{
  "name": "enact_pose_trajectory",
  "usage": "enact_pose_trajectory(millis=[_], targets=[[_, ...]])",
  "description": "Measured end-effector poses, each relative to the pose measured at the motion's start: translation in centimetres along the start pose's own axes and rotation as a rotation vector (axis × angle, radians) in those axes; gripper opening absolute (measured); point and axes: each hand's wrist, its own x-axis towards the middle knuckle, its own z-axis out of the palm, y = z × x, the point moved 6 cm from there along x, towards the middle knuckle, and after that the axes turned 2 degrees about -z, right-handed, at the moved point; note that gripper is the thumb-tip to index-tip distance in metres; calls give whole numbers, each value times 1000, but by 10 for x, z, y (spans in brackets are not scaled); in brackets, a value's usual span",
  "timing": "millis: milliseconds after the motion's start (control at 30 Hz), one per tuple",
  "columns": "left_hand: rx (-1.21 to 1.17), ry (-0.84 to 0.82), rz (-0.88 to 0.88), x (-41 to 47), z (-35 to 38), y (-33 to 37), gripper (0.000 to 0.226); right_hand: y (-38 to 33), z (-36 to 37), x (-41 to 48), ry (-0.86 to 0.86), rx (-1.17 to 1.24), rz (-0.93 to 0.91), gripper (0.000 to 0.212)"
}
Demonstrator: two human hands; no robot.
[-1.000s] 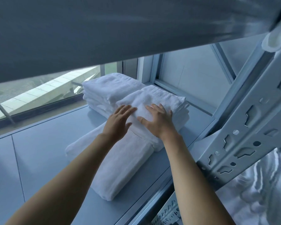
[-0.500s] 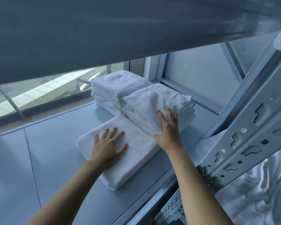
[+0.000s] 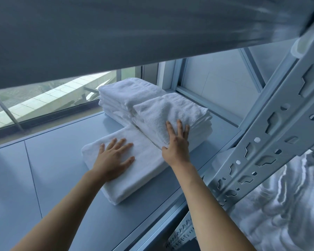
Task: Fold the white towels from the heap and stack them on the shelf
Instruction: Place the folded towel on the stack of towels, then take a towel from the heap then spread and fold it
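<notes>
A folded white towel (image 3: 145, 171) lies flat on the grey shelf (image 3: 58, 160), near its front edge. My left hand (image 3: 114, 158) rests palm down on it, fingers spread. Behind it stands a stack of folded white towels (image 3: 172, 111), and a second stack (image 3: 127, 95) sits further back left. My right hand (image 3: 176, 142) presses flat against the near side of the front stack, fingers apart. A heap of white towels (image 3: 283, 205) shows blurred at the lower right, below the shelf.
The shelf above (image 3: 116, 33) hangs low over the work area. A perforated metal upright (image 3: 272, 134) stands at the right. A window (image 3: 43, 100) runs behind the shelf. Bare shelf surface extends to the left.
My left hand has come off the front stack and settled on the flat towel. My right hand slid to the stack's near side. The view shifted slightly.
</notes>
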Motion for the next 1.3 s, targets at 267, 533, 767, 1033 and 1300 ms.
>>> enact_pose_trajectory(millis=[267, 533, 767, 1033, 1300], targets=[[-108, 91, -31, -22, -22, 10, 51, -12, -35, 5, -43, 48, -31, 79], [-47, 254, -100, -54, -67, 2, 51, -67, -51, 0, -16, 254, -232, 64], [87, 311, -340, -123, -95, -36, 63, -131, -27, -10, -136, 419, -437, 65], [113, 419, -676, -249, -125, -97, 64, -234, 17, -56, -374, 549, -621, 63], [125, 499, -828, -374, -144, -158, 64, -338, 47, -144, -510, 582, -755, 59]])
